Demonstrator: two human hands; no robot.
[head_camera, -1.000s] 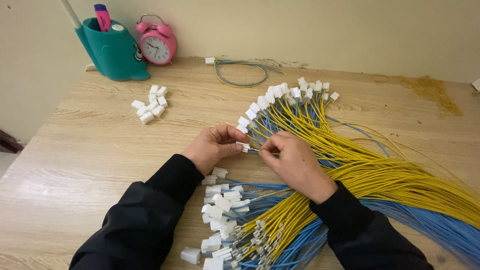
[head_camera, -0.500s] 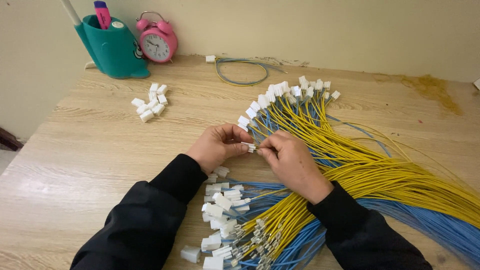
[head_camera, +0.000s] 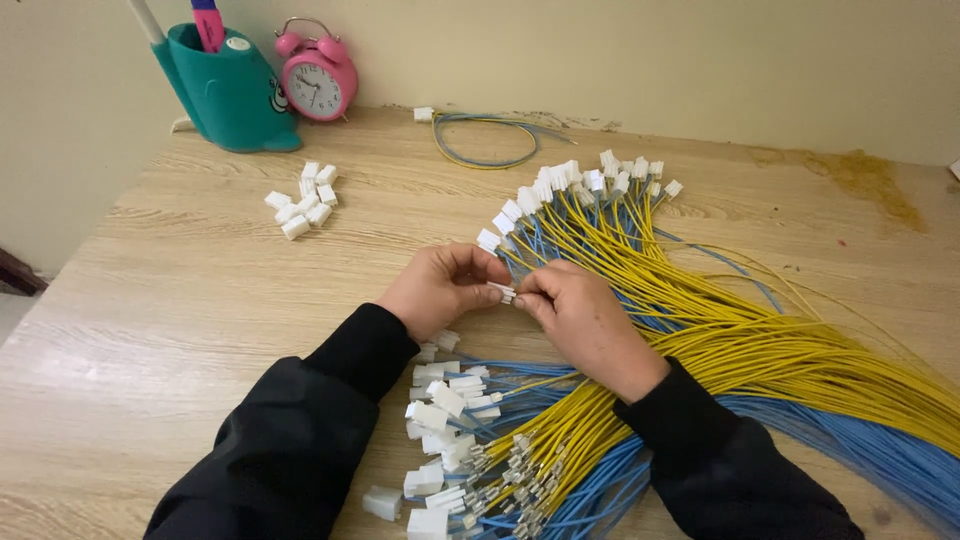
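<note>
My left hand (head_camera: 440, 288) pinches a small white plastic connector (head_camera: 501, 291) at the middle of the wooden table (head_camera: 180, 290). My right hand (head_camera: 582, 322) meets it from the right, its fingertips closed on a thin wire whose end is at the connector. Behind my hands fans a bundle of yellow and blue wires with white connectors fitted (head_camera: 590, 200). Below my hands lies a second bundle of wires with bare metal terminals (head_camera: 520, 470), beside loose white connectors (head_camera: 440, 410).
A small heap of white connectors (head_camera: 300, 200) lies at the back left. A teal pen holder (head_camera: 230, 95) and a pink alarm clock (head_camera: 318, 78) stand by the wall. A coiled wire pair (head_camera: 485, 140) lies at the back. Long wires (head_camera: 850, 390) run off to the right.
My hands have drawn closer together, the right fingertips now up against the connector. The view has shifted slightly downward.
</note>
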